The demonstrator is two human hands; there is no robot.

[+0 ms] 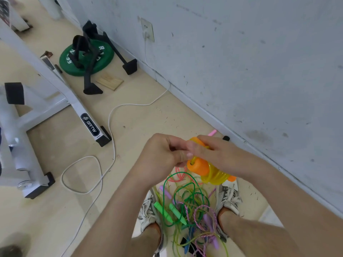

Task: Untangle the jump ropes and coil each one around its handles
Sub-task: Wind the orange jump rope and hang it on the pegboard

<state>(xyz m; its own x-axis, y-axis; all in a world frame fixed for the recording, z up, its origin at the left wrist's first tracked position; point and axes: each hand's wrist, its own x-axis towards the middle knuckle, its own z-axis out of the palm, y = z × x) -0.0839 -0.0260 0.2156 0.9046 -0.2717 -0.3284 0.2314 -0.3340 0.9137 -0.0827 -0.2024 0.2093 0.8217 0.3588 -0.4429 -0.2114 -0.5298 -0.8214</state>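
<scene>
Both hands meet at chest height over the pale floor (130, 127), close to the scuffed grey wall (259, 62). The right hand (219, 154) has its grip closed around a pair of orange plastic jump-rope handles (197, 166), with a translucent yellow rope (216, 176) wound in tight coils round them. The left hand (163, 154) is curled, its fingertips at the handle end where the yellow rope comes out; whether that grip pinches the rope I cannot tell.

Below, between two white laced sneakers (148, 210), the rest lie in a loose tangle of cords (189, 197) on the floor: two bright green handles (163, 212) on a green cord, lilac handles (208, 222) on a purple braided one, and a pink cord (178, 178) further out. A white cable (111, 127) loops past a white metal frame (74, 101), with a green weight plate (85, 58) beyond.
</scene>
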